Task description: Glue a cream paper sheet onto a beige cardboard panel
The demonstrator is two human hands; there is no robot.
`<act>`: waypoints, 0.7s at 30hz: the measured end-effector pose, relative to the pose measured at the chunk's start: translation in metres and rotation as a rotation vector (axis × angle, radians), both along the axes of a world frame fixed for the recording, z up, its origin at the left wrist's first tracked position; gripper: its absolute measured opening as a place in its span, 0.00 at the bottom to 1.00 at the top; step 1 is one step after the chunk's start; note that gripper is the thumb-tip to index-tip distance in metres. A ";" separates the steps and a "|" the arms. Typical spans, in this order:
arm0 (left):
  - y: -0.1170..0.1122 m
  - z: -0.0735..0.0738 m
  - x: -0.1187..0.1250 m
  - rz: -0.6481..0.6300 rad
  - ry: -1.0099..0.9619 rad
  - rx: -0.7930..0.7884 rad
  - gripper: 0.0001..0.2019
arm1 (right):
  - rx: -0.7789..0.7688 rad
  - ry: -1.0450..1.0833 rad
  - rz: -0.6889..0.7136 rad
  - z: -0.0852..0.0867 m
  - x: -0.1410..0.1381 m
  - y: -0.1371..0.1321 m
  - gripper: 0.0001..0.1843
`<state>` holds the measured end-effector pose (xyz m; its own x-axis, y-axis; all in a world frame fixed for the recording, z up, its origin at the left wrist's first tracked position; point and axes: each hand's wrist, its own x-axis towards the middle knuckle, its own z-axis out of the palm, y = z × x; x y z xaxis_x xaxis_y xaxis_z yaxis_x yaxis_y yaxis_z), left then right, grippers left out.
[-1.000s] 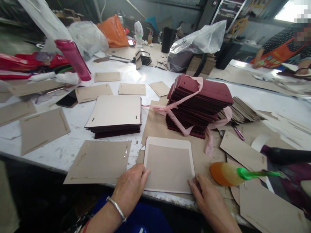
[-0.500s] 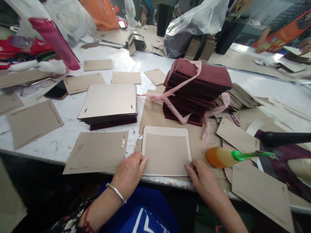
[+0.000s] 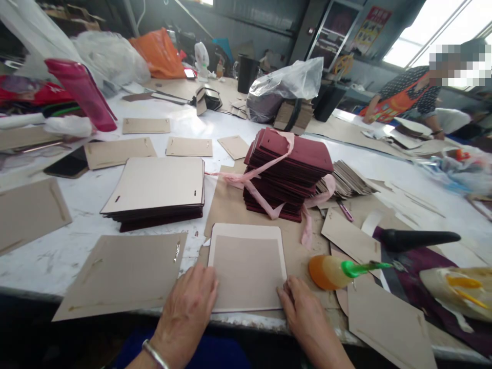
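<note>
While the tabletop [image 3: 238, 115] carries a maroon stack [image 3: 286, 174] behind it, we press a card [image 3: 248, 266] flat at the near edge, left hand [image 3: 188, 307] and right hand [image 3: 303, 312] open on its lower corners.

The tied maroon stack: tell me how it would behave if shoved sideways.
The maroon stack is probably heavy, being many thick layers. The pink ribbon looks loose, so upper sheets, already skewed, could slide. It rests on brown paper, which might shift along with it.
</note>
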<state>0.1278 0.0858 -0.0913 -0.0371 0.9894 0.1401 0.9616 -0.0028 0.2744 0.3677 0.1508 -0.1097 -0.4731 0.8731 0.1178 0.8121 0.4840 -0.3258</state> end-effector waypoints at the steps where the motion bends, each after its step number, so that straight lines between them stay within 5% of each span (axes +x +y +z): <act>1: 0.000 -0.001 0.000 -0.031 0.022 0.064 0.10 | 0.005 -0.002 0.009 -0.001 0.001 0.000 0.08; 6: 0.002 -0.014 0.002 -0.204 0.074 0.287 0.19 | 0.065 0.002 -0.010 -0.005 -0.002 -0.001 0.12; 11: 0.005 -0.027 0.002 -0.305 0.068 0.285 0.22 | 0.082 -0.040 -0.042 -0.005 -0.007 -0.004 0.17; 17: 0.008 -0.011 -0.002 -0.388 0.123 0.226 0.25 | 0.041 -0.293 -0.151 0.016 -0.007 -0.008 0.13; 21: 0.009 -0.006 -0.002 -0.405 0.140 0.210 0.25 | 0.202 -0.286 -0.118 0.027 -0.016 0.001 0.13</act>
